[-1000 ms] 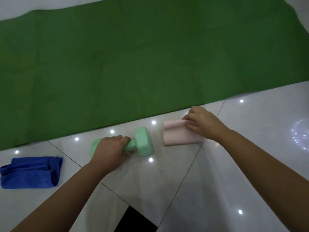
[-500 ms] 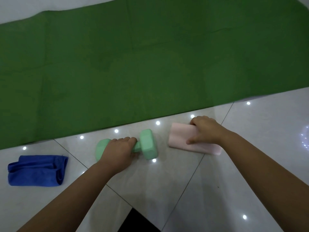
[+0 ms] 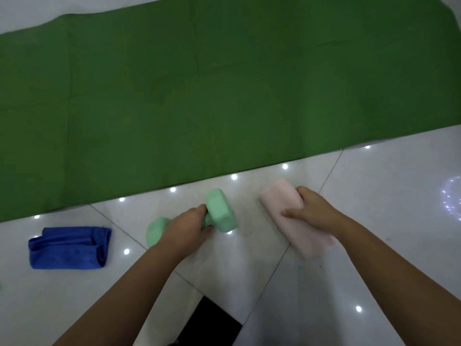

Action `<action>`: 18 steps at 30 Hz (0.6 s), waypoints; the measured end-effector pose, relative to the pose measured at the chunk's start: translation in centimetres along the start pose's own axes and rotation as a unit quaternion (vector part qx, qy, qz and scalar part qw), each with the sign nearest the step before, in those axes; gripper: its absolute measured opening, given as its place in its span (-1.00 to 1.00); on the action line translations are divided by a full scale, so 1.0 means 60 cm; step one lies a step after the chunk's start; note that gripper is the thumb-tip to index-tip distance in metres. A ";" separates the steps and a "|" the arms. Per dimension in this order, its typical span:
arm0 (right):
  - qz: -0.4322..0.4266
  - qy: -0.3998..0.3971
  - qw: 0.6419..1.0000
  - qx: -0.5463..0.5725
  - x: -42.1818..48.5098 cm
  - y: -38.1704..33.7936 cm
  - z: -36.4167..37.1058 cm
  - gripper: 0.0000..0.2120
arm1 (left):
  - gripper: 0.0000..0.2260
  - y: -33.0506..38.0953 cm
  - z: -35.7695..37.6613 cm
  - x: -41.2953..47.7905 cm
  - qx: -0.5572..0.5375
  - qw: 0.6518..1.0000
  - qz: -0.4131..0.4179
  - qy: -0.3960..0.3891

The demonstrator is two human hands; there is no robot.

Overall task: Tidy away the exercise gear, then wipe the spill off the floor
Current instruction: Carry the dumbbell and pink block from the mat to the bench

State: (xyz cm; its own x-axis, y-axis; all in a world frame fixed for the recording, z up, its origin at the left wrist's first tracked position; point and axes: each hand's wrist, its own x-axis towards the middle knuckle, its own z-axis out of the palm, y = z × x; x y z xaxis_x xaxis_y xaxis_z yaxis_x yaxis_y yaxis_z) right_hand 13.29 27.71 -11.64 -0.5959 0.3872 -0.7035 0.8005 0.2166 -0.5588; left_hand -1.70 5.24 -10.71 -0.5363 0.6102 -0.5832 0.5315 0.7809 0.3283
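Note:
A mint-green dumbbell lies on the white tiled floor near the middle. My left hand is wrapped around its handle, and the right head is tilted up toward the mat. A pale pink block sits to the right of it, angled from upper left to lower right. My right hand grips the block across its middle and hides part of it. A folded blue cloth lies on the floor at the left. No spill is plainly visible.
A large green mat covers the floor beyond the objects, its near edge running diagonally. A black square tile sits at the bottom centre. Bright light reflections dot the glossy tiles, with a cluster at the right edge.
My right hand has turned the pink block from nearly level to a steep diagonal. My left hand has tilted the dumbbell, raising its right head. The view shifted slightly.

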 end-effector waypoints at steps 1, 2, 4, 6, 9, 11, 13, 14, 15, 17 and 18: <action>0.013 0.014 0.999 0.028 -0.016 -0.008 -0.004 -0.60 | -0.70 0.008 -0.010 -0.017 -0.027 1.000 -0.009 0.002; 0.024 0.028 0.998 0.054 -0.034 -0.020 -0.010 -0.62 | -0.70 0.018 -0.023 -0.035 -0.048 0.999 -0.017 0.005; 0.036 0.046 0.995 0.085 -0.078 -0.051 -0.024 -0.68 | -0.70 0.037 -0.053 -0.077 -0.076 0.997 -0.027 0.009; 0.043 0.056 0.993 0.098 -0.130 -0.091 -0.039 -0.68 | -0.70 0.056 -0.094 -0.127 -0.088 0.995 -0.039 0.002; 0.045 0.065 0.991 0.108 -0.220 -0.166 -0.061 -0.66 | -0.69 0.081 -0.167 -0.213 -0.093 0.994 -0.058 -0.008; 0.036 0.064 0.991 0.112 -0.287 -0.227 -0.084 -0.68 | -0.68 0.100 -0.225 -0.280 -0.104 0.992 -0.076 -0.009; 0.030 0.060 0.990 0.123 -0.357 -0.285 -0.109 -0.66 | -0.68 0.120 -0.284 -0.350 -0.118 0.988 -0.100 -0.007; 0.026 0.058 0.990 0.128 -0.395 -0.313 -0.123 -0.66 | -0.70 0.131 -0.315 -0.387 -0.129 0.985 -0.115 -0.005; 0.019 0.054 0.990 0.132 -0.432 -0.341 -0.138 -0.66 | -0.71 0.143 -0.346 -0.425 -0.143 0.981 -0.128 0.002; 0.004 0.046 0.990 0.135 -0.509 -0.394 -0.172 -0.67 | -0.74 0.169 -0.409 -0.501 -0.168 0.975 -0.145 0.017; -0.004 0.044 0.990 0.136 -0.547 -0.417 -0.190 -0.66 | -0.75 0.182 -0.439 -0.537 -0.173 0.973 -0.152 0.024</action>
State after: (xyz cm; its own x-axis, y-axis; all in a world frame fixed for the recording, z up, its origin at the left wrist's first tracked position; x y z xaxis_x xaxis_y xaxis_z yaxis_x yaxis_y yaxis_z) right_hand 13.52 19.80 30.44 -0.5851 0.4650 -0.6644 0.7415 -0.0249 -0.6705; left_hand 4.11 -2.39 31.24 -0.6689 0.3437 -0.6592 0.0964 0.9193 0.3815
